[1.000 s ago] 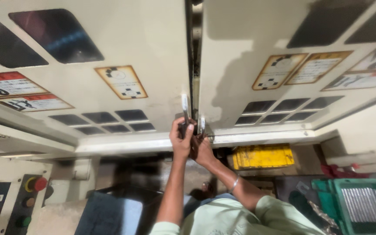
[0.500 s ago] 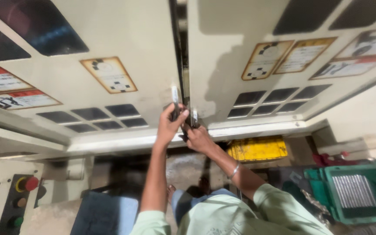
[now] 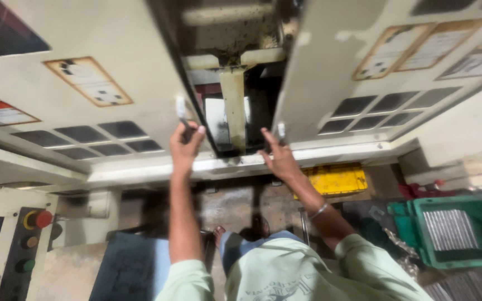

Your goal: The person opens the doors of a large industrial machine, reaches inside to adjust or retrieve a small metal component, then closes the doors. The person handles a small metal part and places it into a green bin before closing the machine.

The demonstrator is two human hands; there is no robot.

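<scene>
Head view: my left hand (image 3: 184,146) clasps the left cream metal door's pale handle (image 3: 181,107) at eleven o'clock, my right hand (image 3: 279,159) the right door's handle (image 3: 280,131); I judge fingers risk pinching if the doors swing shut

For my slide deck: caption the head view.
Left hand and right hand grip handles of two cream machine doors, parted.

Left arm: extended forward, forearm bare.
Left hand (image 3: 185,146): fingers curled closed in a grip.
Right arm: extended, bent at elbow.
Right hand (image 3: 279,158): fingers gripping, wrist angled left.
</scene>
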